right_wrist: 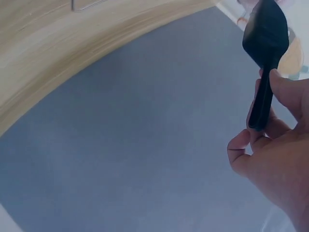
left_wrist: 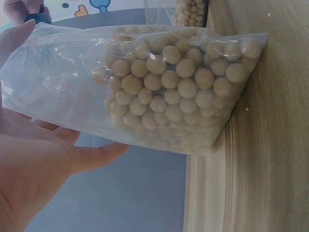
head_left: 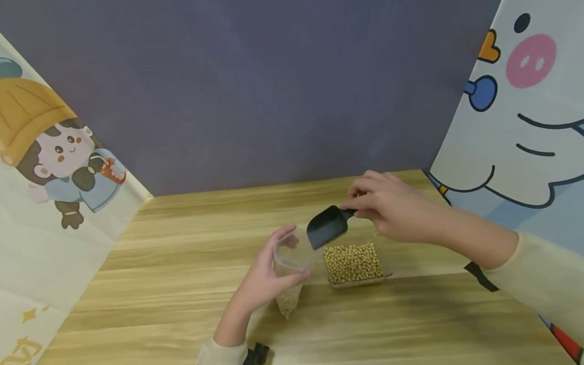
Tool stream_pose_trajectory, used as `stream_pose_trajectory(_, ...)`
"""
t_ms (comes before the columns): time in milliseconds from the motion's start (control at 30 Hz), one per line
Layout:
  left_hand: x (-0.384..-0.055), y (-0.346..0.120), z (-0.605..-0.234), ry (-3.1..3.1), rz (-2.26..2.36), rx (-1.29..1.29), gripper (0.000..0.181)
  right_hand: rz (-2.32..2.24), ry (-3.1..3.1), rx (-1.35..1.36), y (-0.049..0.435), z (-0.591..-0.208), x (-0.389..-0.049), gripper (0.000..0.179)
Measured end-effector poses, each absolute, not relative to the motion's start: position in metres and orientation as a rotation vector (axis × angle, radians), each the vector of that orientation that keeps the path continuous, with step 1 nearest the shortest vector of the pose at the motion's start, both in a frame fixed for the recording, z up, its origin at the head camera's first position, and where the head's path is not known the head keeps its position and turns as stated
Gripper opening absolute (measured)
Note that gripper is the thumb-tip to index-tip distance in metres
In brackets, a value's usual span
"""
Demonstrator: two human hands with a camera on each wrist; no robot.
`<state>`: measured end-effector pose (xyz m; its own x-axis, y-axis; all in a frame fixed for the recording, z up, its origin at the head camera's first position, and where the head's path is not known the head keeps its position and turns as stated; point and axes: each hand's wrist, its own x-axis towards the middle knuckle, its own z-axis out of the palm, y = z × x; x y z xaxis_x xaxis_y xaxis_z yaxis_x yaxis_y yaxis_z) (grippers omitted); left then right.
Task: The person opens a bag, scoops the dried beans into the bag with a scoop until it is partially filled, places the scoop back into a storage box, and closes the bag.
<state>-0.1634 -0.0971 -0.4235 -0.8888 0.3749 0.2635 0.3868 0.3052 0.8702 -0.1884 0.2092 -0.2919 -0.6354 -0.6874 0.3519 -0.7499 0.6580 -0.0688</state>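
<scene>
My left hand [head_left: 262,279] grips a clear plastic bag [head_left: 289,298] around its mouth, which is spread wide. Pale round soybeans [left_wrist: 164,89] fill the lower part of that bag, whose bottom is at the tabletop. Between the thumb and fingers of my right hand [head_left: 394,208] is the handle of a black scoop [head_left: 327,228]. The scoop's blade points left, just above and right of the bag's mouth, and no beans show in it. Below it, a clear plastic container [head_left: 388,275] on the table holds many soybeans [head_left: 353,262].
The wooden table [head_left: 182,253] meets a dark grey-blue panel [head_left: 274,101] at its back edge. White panels with cartoon prints flank it: a child in a yellow hat [head_left: 68,147] at left, a white figure [head_left: 524,126] at right. Black straps [head_left: 481,276] are at the wrists.
</scene>
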Motion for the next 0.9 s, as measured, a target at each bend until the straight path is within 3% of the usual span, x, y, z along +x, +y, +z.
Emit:
stream_pose_trajectory(167, -0.162, -0.097, -0.423, -2.535, -1.696, -0.705, 0.094, 0.367, -2.529, 1.071, 0.241, -0.311, -0.197, 0.033)
stream_pose_trajectory(400, -0.163, -0.097, -0.425, -2.541, -1.706, -0.710, 0.095, 0.145, -2.534, 0.923, 0.281, -0.370, -0.197, 0.030)
stream_pose_trajectory(900, -0.164, -0.100, -0.427, -2.540, -1.698, -0.713, 0.095, 0.013, -2.619, 0.904, 0.270, -0.412, -0.189, 0.027)
